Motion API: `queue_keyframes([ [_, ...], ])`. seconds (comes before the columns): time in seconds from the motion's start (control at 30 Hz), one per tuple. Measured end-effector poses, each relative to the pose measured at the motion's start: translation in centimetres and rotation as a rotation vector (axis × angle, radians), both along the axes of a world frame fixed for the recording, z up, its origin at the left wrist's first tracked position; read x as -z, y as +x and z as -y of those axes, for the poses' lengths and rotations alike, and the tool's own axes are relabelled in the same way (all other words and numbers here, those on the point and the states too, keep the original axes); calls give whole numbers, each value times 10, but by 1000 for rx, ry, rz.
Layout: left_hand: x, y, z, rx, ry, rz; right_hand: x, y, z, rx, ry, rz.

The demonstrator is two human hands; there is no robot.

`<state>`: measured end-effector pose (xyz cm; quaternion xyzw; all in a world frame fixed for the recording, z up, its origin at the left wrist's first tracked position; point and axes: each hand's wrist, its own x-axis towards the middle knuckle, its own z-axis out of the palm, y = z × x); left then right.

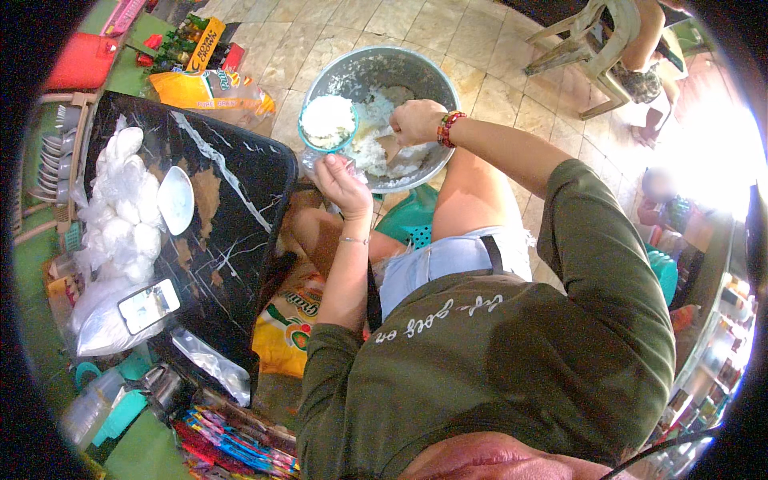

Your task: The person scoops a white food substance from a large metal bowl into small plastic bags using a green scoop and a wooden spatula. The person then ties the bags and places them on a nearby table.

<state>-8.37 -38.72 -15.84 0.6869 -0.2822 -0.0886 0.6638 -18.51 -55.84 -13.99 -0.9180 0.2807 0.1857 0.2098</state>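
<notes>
A large round metal basin on the tiled floor holds white rice-like food. My left hand grips clear plastic just below a teal-rimmed cup heaped with the white food, at the basin's near left side; whether it also holds the cup cannot be told. My right hand is closed over the basin on what looks like a wooden paddle, its blade in the white food. On the black marble-patterned table at the left lie several knotted plastic bags of white food and a white oval dish.
A phone rests on a filled plastic bag on the table. Yellow printed sacks lie beyond and beside the table. A teal plastic stool is under the basin's near edge. Another person's leg shows by a plastic chair.
</notes>
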Motion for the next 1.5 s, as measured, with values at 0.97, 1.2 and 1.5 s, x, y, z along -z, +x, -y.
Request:
queue_keyframes([
  [0.97,-12,-2,1,72,-233,-414,-31,-9,35,-216,116,147],
  [1.2,-43,2,-7,120,-161,-470,-107,-63,64,62,-123,220],
  [1.5,-43,8,-2,225,-158,-669,-92,-64,-24,208,-436,807],
])
